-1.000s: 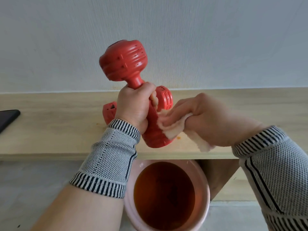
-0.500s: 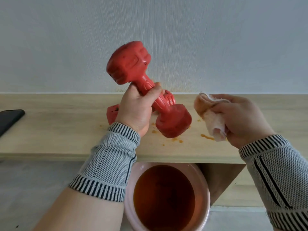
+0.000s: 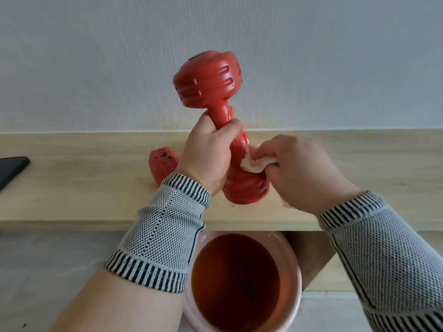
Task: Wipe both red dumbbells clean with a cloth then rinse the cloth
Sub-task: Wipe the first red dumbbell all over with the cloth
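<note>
My left hand (image 3: 206, 155) grips the handle of a red dumbbell (image 3: 208, 82), held nearly upright above the wooden shelf (image 3: 72, 188). Its lower head hangs just over the shelf. My right hand (image 3: 302, 171) holds a small stained white cloth (image 3: 254, 164) bunched in its fingers and presses it against the dumbbell's lower handle. A second red dumbbell (image 3: 161, 164) lies on the shelf behind my left wrist, mostly hidden.
A pink basin (image 3: 293, 271) of brown water stands on the floor below the shelf's front edge. A black phone (image 3: 10, 170) lies at the shelf's far left. A pale wall rises right behind the shelf. Small orange drips mark the wood.
The dumbbell has swung from a slant back to nearly upright. My right hand, which had pulled away with the cloth, has come back left and put the cloth against the dumbbell.
</note>
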A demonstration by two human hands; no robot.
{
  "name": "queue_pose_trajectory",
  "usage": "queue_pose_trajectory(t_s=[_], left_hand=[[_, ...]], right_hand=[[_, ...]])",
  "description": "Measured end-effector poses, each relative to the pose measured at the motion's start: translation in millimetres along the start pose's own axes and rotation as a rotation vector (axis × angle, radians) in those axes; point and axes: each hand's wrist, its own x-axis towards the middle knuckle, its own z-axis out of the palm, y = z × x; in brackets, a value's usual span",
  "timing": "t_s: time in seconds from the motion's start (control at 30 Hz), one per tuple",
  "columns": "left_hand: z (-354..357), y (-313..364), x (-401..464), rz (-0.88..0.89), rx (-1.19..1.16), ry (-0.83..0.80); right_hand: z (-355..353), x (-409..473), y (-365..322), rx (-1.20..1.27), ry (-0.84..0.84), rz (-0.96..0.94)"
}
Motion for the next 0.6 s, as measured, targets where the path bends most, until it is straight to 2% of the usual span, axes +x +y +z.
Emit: queue_pose_trajectory(t_s=[0.07,0.17,0.3,0.43,0.53,0.6], left_hand=[[-4,-3,1,0.015,0.090,0.016],[-8,-4,2,0.007,0.086,0.060],[-12,-6,4,-0.005,0.146,0.152],[-10,-10,3,0.020,0.322,0.246],[-10,-11,3,0.036,0.322,0.295],[-12,-10,5,0.016,0.242,0.336]], right_hand=[[2,-1,-1,-0.073,-0.019,-0.021],[-3,-4,-11,-0.094,-0.043,-0.068],[-1,-7,-30,-0.244,-0.187,-0.140],[17,-5,-36,-0.313,-0.267,-0.228],[14,0,-28,-0.253,-0.270,-0.157],[6,4,-16,-0.189,-0.142,-0.054]])
